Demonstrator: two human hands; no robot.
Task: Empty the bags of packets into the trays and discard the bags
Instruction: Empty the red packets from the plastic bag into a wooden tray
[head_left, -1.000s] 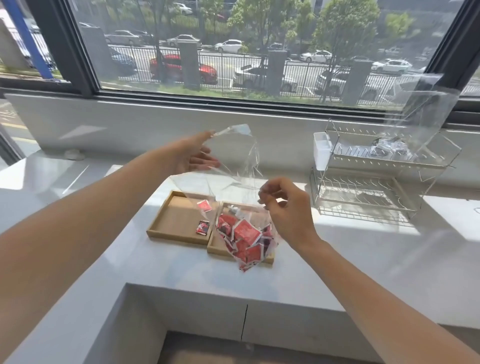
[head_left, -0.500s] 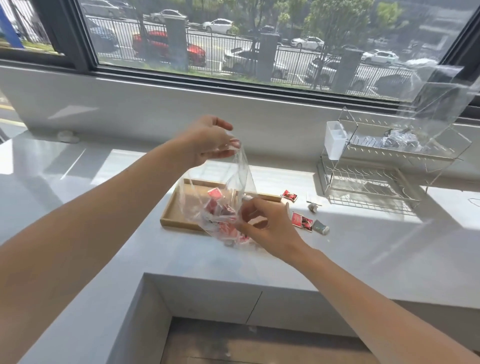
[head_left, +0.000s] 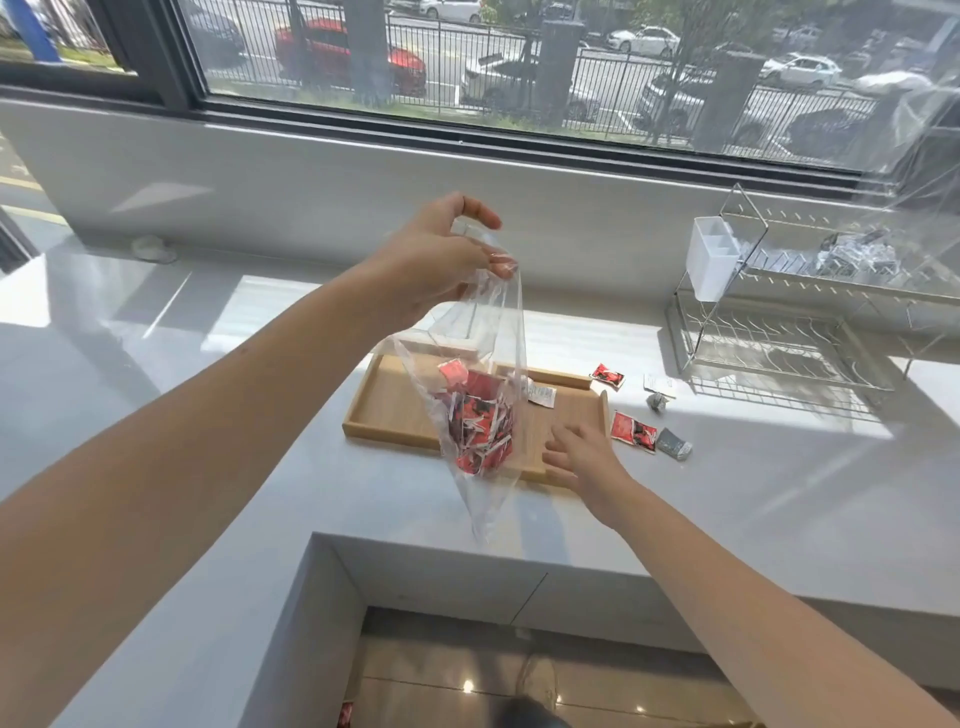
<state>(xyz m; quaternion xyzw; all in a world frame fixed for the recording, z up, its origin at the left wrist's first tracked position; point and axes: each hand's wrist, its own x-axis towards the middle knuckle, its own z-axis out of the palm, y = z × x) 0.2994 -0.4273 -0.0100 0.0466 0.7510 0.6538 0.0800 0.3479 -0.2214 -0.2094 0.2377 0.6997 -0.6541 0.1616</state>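
My left hand (head_left: 441, 260) pinches the top of a clear plastic bag (head_left: 483, 395), holding it up above the wooden trays. Several red packets (head_left: 475, 421) bunch in the bag's lower half. Two wooden trays lie side by side on the white counter: the left tray (head_left: 384, 410) and the right tray (head_left: 566, 410), partly hidden by the bag. My right hand (head_left: 582, 457) hovers over the right tray's near corner, fingers spread, holding nothing. A white packet (head_left: 542, 395) lies in the right tray.
Loose red packets (head_left: 634, 431) (head_left: 608, 375) and grey ones (head_left: 674, 444) lie on the counter right of the trays. A wire dish rack (head_left: 789, 338) with a white cup (head_left: 714, 265) and another clear bag (head_left: 930, 171) stands at the right. The counter's front edge has a cut-out below.
My right hand has let go of the bag and dropped toward the right tray. The left hand now holds the bag alone, hanging higher.
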